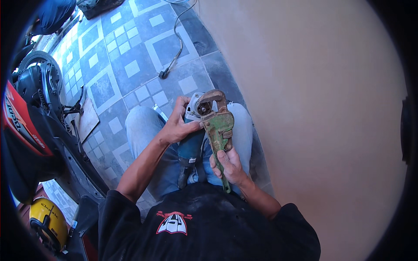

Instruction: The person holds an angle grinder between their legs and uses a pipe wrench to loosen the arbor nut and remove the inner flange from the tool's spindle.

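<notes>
An angle grinder (190,145) with a dark teal body and a grey metal head rests between my thighs, its tail toward my belly. My left hand (177,124) is closed round the grinder near its head, with the thumb toward the spindle. In my right hand (230,165) is a green pipe wrench (221,128), gripped by its handle. The wrench's rusty hooked jaw (215,96) lies over the grinder's spindle end (203,108). Whether the jaws are tight on it I cannot tell.
A plain wall (322,122) rises close on my right. Ahead on the patterned tile floor lies a cord with a black plug (163,74). A red and black motorcycle (30,126) stands at the left, with a yellow helmet (51,219) below it. Part of a person (54,16) shows at the far left.
</notes>
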The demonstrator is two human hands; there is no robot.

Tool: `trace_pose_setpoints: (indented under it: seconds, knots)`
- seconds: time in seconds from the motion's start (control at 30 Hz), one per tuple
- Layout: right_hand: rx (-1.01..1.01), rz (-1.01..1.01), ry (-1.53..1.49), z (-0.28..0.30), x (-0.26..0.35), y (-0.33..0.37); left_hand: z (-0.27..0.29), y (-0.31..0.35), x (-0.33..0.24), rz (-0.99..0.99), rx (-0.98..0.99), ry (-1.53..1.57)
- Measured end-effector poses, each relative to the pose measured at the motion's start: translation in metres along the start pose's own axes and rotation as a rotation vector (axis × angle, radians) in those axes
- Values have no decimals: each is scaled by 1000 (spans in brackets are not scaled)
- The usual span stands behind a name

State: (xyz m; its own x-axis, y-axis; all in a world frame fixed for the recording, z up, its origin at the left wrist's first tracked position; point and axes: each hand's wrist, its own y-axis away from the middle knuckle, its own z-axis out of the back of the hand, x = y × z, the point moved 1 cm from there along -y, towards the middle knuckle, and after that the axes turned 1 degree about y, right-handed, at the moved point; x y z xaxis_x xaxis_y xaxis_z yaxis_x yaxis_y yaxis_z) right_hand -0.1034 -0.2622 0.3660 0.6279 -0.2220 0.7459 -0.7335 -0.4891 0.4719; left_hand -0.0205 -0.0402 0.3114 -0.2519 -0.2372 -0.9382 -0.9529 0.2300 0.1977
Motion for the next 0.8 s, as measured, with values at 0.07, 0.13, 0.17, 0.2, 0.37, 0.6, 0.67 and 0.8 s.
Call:
trace_pose_setpoints:
  seconds: [0.07, 0.13, 0.17, 0.2, 0.37, 0.6, 0.67, 0.8]
  knots:
    - [-2, -24, 7, 4, 1, 0, 3, 2, -2, 11, 59, -34]
    - [15, -32, 32, 11, 2, -1, 3, 6, -9, 10, 71, -53]
    - [28, -37, 57, 13, 3, -1, 2, 7, -12, 8, 87, -71]
    - [23, -41, 59, 14, 4, 0, 0, 9, -12, 10, 88, -65]
    - [-53, -82, 189, 21, 17, 0, -7, 12, -14, -68, 31, -300]
    - [-132, -114, 374, 31, 39, -2, -10, 6, 1, 25, 5, -132]
    - [-99, -119, 463, 40, 43, -4, -9, 6, 3, 48, 21, -109]
    - [-84, -125, 577, 49, 62, -12, -8, 6, 3, -19, 9, -85]
